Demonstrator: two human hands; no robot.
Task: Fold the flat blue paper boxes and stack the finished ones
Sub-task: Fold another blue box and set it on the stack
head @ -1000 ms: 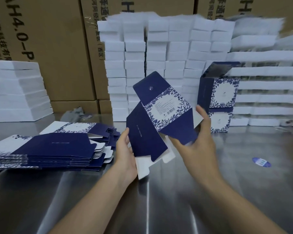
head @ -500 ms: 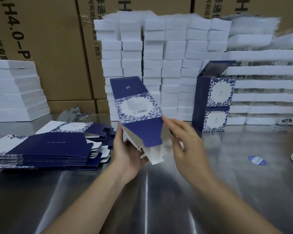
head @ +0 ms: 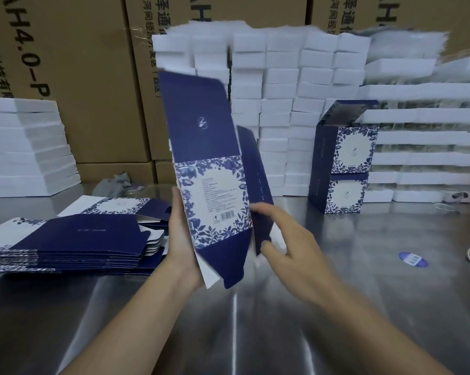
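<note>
Shiny grey metal table [head: 336, 307] fills the bottom of the view, with stacks all along its back. Above the middle of it, a half-open blue paper box [head: 201, 125] with a white, flower-edged label is held upright in the air. Its long dark top flap sticks up and its bottom flaps hang loose. The left hand [head: 182, 239] grips the box by its left edge, thumb in front and fingers behind. The right hand [head: 290, 247] reaches to the dark side panel — its fingers [head: 266, 211] are nearly straight and touch the panel, and the thumb sits at the panel's lower corner. That hand is blurry, so I cannot tell if it pinches the panel or only pushes it. Left of the hands, a pile of flat blue boxes [head: 79, 239] lies on the table. To the right, well apart, two finished blue boxes [head: 344, 158] stand one on top of the other. A small blue oval sticker [head: 413, 259] lies on the table near them. Behind it all are rows of white blocks [head: 282, 77] and tall brown cardboard cartons [head: 93, 77].
</note>
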